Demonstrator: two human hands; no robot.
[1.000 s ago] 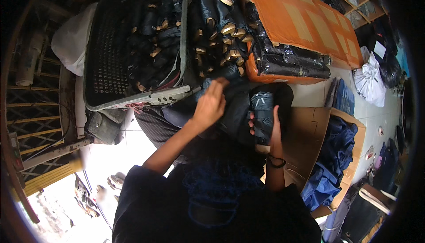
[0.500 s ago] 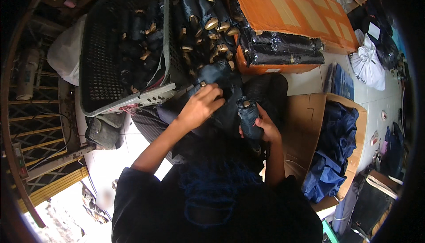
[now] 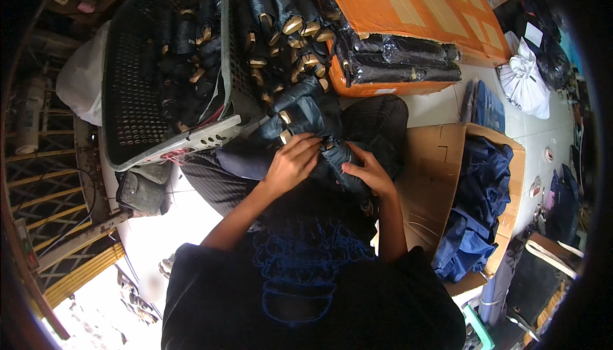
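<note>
A short folded umbrella point(image 3: 340, 160) in dark cloth lies tilted in front of my body, its upper end toward the left. My right hand point(image 3: 370, 172) is closed around it, with the thumb lying across the cloth. At the umbrella's upper end, my left hand point(image 3: 294, 165) has its fingers bent together and pressed against it; exactly what the fingertips pinch is hidden. Just beyond my left hand, another dark umbrella point(image 3: 300, 106) rests near my lap, beside light tan ends. Farther off, a heap of dark umbrellas point(image 3: 260, 8) shows tan handle ends.
A dark plastic basket point(image 3: 225, 63) with more umbrellas stands at the left. An orange taped box point(image 3: 415, 2) holding plastic-wrapped dark bundles point(image 3: 402, 72) is at the far right. Nearer on the right, an open cardboard box point(image 3: 434, 178) contains blue cloth point(image 3: 472, 222).
The umbrella in my right hand has moved left and tilted. My left hand, apart from it before, now meets its upper end. The whole view has shifted slightly.
</note>
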